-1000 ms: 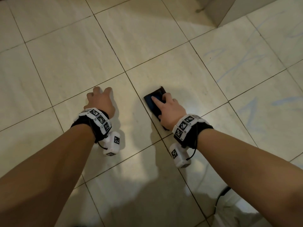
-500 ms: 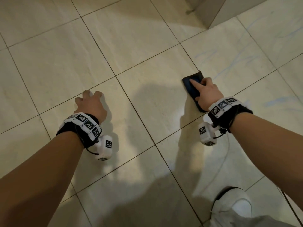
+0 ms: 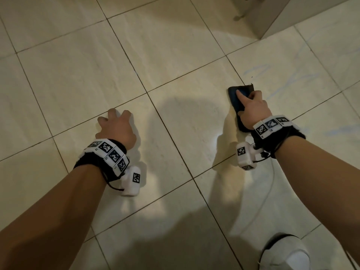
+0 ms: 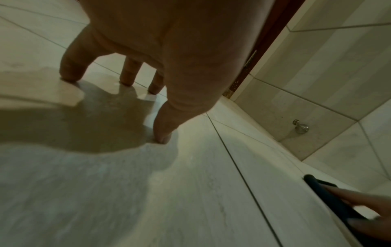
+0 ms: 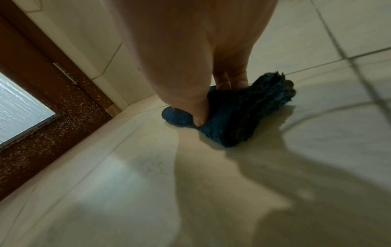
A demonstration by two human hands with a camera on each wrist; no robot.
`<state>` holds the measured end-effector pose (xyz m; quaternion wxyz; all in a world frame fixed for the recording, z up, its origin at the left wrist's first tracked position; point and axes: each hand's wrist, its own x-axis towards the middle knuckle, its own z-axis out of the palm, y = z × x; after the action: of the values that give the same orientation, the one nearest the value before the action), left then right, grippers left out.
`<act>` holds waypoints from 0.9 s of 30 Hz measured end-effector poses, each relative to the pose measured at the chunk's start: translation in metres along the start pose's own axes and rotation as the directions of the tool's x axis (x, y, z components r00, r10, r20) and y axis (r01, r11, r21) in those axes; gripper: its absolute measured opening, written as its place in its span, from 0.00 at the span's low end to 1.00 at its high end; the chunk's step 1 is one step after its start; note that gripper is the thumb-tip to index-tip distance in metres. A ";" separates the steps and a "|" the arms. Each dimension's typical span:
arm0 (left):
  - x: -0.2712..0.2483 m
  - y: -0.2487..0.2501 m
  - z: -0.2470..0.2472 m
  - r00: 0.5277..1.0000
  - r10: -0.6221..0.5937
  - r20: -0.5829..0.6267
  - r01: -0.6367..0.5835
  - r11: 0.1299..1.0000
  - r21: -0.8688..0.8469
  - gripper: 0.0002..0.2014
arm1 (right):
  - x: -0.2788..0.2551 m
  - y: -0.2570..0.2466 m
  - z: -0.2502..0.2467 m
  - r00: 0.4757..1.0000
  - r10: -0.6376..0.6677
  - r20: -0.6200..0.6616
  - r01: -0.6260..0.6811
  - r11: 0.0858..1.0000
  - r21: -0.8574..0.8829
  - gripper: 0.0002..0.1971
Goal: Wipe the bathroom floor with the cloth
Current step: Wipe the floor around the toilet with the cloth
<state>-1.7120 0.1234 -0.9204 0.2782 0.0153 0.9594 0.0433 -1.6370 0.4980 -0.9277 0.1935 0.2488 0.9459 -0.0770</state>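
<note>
The floor (image 3: 175, 55) is laid with large, glossy, pale cream square tiles divided by thin dark grout lines, and faint blue streaks mark the tiles at the right. The left hand (image 3: 116, 127) props on it with spread, bent fingers (image 4: 69, 70), only the tips touching the tile, holding nothing. Well to its right, the right hand (image 3: 253, 108) presses a small, fuzzy dark blue folded cloth (image 5: 243, 113) flat on the floor, fingers (image 5: 230, 78) and thumb curled onto it.
</note>
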 end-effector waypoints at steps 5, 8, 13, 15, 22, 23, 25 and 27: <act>-0.002 0.002 0.001 1.000 -0.024 -0.008 0.024 1.000 0.015 0.27 | 0.033 -0.033 -0.012 1.000 0.027 0.011 -0.027 0.999 0.018 0.33; -0.002 0.001 0.001 1.000 -0.020 -0.013 0.020 1.000 0.008 0.27 | 0.050 -0.050 -0.017 0.999 0.033 0.010 -0.034 0.999 0.014 0.34; -0.003 0.006 -0.001 0.999 -0.044 0.005 0.044 0.999 0.020 0.28 | 0.069 -0.074 -0.024 0.998 0.052 0.025 -0.052 0.999 0.003 0.37; -0.002 0.006 0.000 0.999 -0.043 0.009 0.043 0.999 0.028 0.29 | 0.073 -0.083 -0.027 0.997 0.058 0.053 -0.057 0.998 -0.003 0.38; -0.002 0.008 0.003 1.000 -0.029 -0.003 0.029 0.999 0.031 0.29 | 0.047 -0.138 -0.009 0.978 -0.207 0.039 0.208 0.978 -0.027 0.33; -0.002 0.007 0.003 1.000 -0.024 -0.008 0.024 0.999 0.030 0.28 | 0.042 -0.150 -0.006 0.972 -0.231 0.047 0.232 0.972 -0.025 0.34; -0.002 0.006 0.003 1.000 -0.012 -0.010 0.013 0.999 0.029 0.27 | 0.033 -0.172 0.001 0.958 -0.273 0.091 0.276 0.961 -0.019 0.35; -0.001 0.003 0.002 1.000 -0.005 -0.006 0.006 0.999 0.033 0.26 | 0.024 -0.193 0.005 0.937 -0.314 0.151 0.322 0.946 -0.027 0.36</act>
<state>-1.7100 0.1267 -0.9207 0.2749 0.0171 0.9609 0.0267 -1.7508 0.3402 -0.9326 0.2531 0.0813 0.9587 -0.1007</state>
